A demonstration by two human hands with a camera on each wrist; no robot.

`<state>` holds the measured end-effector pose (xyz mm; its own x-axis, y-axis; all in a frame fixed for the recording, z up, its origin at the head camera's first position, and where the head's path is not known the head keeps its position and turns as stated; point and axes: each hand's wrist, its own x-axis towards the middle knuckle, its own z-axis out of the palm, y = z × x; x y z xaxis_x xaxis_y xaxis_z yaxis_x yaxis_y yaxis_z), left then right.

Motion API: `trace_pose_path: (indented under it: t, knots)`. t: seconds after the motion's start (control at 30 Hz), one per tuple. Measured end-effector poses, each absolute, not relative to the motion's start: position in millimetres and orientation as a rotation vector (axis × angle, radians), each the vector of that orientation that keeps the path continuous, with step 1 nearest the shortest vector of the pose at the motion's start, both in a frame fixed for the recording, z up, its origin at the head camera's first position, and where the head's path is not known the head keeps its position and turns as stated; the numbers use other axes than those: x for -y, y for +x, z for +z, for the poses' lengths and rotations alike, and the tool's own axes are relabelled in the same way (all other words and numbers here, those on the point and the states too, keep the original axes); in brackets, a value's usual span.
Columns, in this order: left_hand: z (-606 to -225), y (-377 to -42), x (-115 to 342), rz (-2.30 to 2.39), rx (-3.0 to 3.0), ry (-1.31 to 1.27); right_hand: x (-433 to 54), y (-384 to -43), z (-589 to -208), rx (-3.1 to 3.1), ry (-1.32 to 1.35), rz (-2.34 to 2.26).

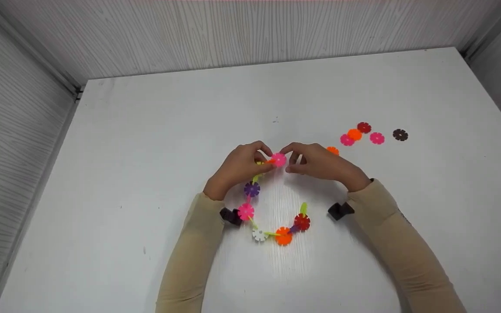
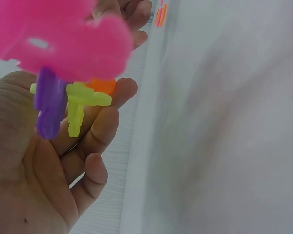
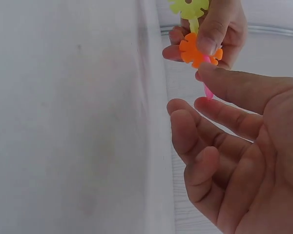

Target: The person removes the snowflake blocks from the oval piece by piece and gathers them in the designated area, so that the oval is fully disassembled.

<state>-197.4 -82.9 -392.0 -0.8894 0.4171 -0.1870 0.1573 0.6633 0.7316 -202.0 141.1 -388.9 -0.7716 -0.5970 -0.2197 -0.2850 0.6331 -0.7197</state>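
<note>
Step in hand, I judge: adding a pink disc (image 1: 278, 159) to the end of the disc chain (image 1: 246, 212). My left hand (image 1: 238, 166) pinches the orange disc (image 3: 187, 48) at that end, thumb on its face; the pink one looks slotted crosswise into it. My right hand (image 1: 322, 161) has thumb and forefinger parted at the pink disc; can't tell if they grip. Chain curves mid-tabletop (image 1: 146, 130), bowed toward the near edge, its other end a yellow-green disc (image 1: 304, 208). Loose discs (image 1: 377, 138) lie toward the far right corner, a dark brown disc (image 1: 400, 134) furthest right. Next move likely calls for holding the orange one firm, checking the pink's seating, then reaching for another loose piece.
</note>
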Motion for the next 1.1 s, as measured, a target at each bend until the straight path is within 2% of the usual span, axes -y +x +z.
trace_pose_path:
  t: [0.73,1.1]
  knots:
    - [-394.3,-196.8,82.5,1.17,-2.51,0.546,-135.1,-198.2,-389.4,-2.477,-0.721,-0.95]
    - [-393.2,-198.0,81.1,1.061,-2.575,0.554,-134.7,-199.1,-390.2,-2.503,-0.73,-0.97]
